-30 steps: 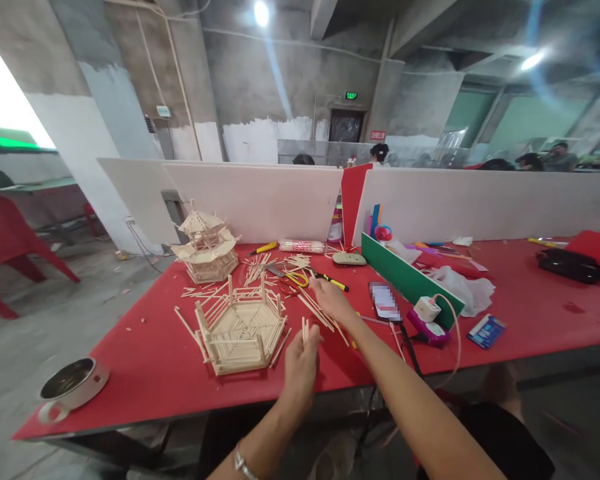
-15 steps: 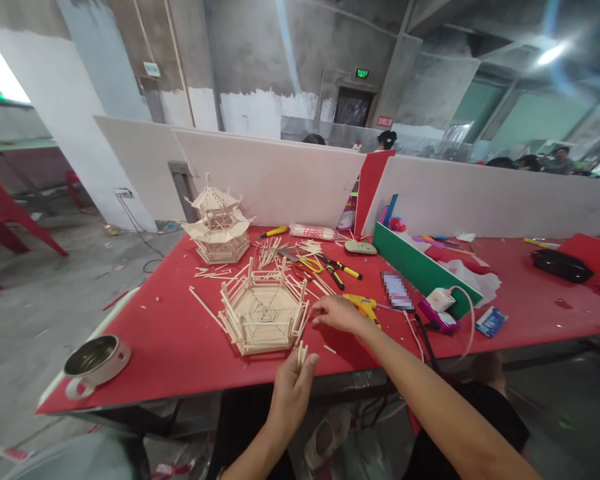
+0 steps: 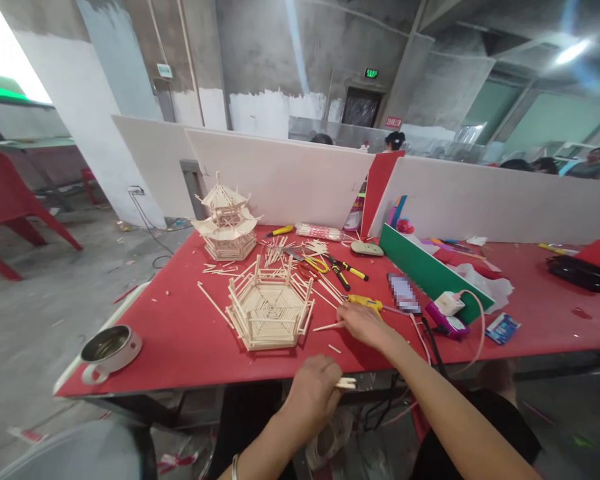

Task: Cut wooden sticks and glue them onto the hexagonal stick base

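Note:
My left hand (image 3: 315, 387) is closed around a few short wooden sticks (image 3: 347, 383), whose ends stick out to the right over the table's front edge. Between the fingertips of my right hand (image 3: 364, 325) is a thin wooden stick (image 3: 327, 327), pointing left. Just behind that hand lies a yellow glue gun (image 3: 366, 303), partly covered by it. To the left of both hands sits a hexagonal stick frame (image 3: 271, 312) with a web-like floor, upright posts and low rails. Neither hand touches the frame.
A finished-looking stick pagoda (image 3: 225, 230) stands at the back left. Loose sticks (image 3: 277, 252), pliers (image 3: 347, 270) and a mouse (image 3: 367, 249) lie behind the frame. A mug (image 3: 113, 350) is at the left edge. A phone (image 3: 404, 293), power strip (image 3: 447, 319) and green board (image 3: 430, 263) stand right.
My right hand has moved right from beside the frame and now has a stick in its fingers. My left hand has moved right and turned over with its sticks. The view has shifted slightly.

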`<act>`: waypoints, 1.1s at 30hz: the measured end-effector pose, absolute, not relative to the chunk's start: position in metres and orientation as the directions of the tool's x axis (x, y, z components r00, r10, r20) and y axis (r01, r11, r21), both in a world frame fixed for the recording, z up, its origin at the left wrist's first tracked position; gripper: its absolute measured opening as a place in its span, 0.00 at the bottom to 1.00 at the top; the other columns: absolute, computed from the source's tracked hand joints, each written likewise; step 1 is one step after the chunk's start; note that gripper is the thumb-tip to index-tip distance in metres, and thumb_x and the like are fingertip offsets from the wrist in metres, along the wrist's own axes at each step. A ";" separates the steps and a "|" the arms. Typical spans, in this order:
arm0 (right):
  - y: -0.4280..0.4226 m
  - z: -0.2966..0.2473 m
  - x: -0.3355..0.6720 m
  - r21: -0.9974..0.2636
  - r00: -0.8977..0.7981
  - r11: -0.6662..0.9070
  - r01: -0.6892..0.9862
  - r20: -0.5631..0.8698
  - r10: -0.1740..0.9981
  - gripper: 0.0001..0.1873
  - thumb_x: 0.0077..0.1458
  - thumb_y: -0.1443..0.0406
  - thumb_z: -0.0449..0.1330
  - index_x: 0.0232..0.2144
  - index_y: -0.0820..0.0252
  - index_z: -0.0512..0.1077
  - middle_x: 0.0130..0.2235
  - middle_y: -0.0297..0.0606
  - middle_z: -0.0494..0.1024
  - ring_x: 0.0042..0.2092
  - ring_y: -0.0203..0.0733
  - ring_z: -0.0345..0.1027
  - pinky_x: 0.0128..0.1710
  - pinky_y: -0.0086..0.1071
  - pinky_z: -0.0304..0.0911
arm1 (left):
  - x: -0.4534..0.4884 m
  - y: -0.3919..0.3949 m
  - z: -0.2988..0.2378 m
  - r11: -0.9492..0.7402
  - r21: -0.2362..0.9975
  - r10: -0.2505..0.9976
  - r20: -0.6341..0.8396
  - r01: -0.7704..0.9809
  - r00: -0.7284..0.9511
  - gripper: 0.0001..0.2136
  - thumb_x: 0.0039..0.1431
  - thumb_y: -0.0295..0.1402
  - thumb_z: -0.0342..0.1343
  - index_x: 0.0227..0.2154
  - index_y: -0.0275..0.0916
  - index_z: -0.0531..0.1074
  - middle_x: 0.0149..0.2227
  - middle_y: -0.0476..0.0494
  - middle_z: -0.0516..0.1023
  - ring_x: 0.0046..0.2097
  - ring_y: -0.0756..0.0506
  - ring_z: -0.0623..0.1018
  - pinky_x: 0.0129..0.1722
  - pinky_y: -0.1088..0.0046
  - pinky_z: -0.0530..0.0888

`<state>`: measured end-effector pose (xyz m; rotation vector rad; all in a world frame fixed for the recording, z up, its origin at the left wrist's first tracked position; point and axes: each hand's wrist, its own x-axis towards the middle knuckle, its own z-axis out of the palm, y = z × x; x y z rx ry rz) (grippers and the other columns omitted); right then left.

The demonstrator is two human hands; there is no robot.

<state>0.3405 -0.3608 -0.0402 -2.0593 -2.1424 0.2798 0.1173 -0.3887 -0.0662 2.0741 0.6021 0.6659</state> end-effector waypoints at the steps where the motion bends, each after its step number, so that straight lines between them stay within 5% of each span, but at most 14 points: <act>1: -0.369 -0.040 0.346 -0.243 0.004 -0.003 0.970 0.003 1.000 0.04 0.60 0.66 0.59 0.33 0.59 0.74 0.37 0.41 0.77 0.39 0.44 0.70 0.35 0.31 0.53 | 0.124 -0.387 -0.067 -0.557 0.814 0.583 0.243 0.164 0.776 0.05 0.56 0.28 0.54 0.27 0.42 0.72 0.33 0.39 0.75 0.37 0.40 0.72 0.43 0.64 0.66; 6: -0.397 -0.049 0.363 -0.331 0.163 -0.128 0.935 0.080 0.983 0.07 0.63 0.64 0.54 0.37 0.55 0.72 0.39 0.38 0.79 0.41 0.44 0.72 0.36 0.31 0.57 | 0.165 -0.363 -0.076 -0.391 0.920 0.654 0.282 -0.006 0.702 0.05 0.56 0.28 0.58 0.34 0.41 0.77 0.40 0.36 0.78 0.46 0.38 0.74 0.55 0.60 0.65; 10: -0.394 -0.063 0.356 -0.401 0.240 -0.172 0.900 0.126 0.963 0.12 0.64 0.64 0.50 0.41 0.56 0.73 0.42 0.41 0.79 0.43 0.44 0.72 0.40 0.33 0.61 | 0.185 -0.338 -0.080 -0.288 0.956 0.789 0.271 -0.057 0.552 0.02 0.56 0.31 0.60 0.30 0.41 0.77 0.36 0.38 0.77 0.42 0.40 0.74 0.51 0.67 0.67; 18: -0.341 -0.082 0.306 -0.465 0.271 -0.177 0.867 0.143 0.952 0.10 0.58 0.67 0.55 0.35 0.58 0.77 0.38 0.42 0.80 0.40 0.44 0.72 0.38 0.30 0.61 | 0.169 -0.349 -0.096 -0.210 0.977 0.900 0.204 -0.026 0.385 0.19 0.66 0.43 0.49 0.21 0.40 0.67 0.21 0.48 0.68 0.25 0.48 0.67 0.28 0.74 0.64; 33: -0.195 -0.042 0.317 -0.570 0.280 -0.129 0.812 0.185 0.942 0.08 0.51 0.69 0.60 0.28 0.58 0.80 0.32 0.37 0.82 0.36 0.41 0.74 0.37 0.28 0.61 | 0.169 -0.351 -0.108 -0.057 0.995 0.947 0.082 -0.087 0.312 0.25 0.59 0.58 0.50 0.23 0.39 0.65 0.19 0.53 0.62 0.22 0.51 0.63 0.23 0.75 0.63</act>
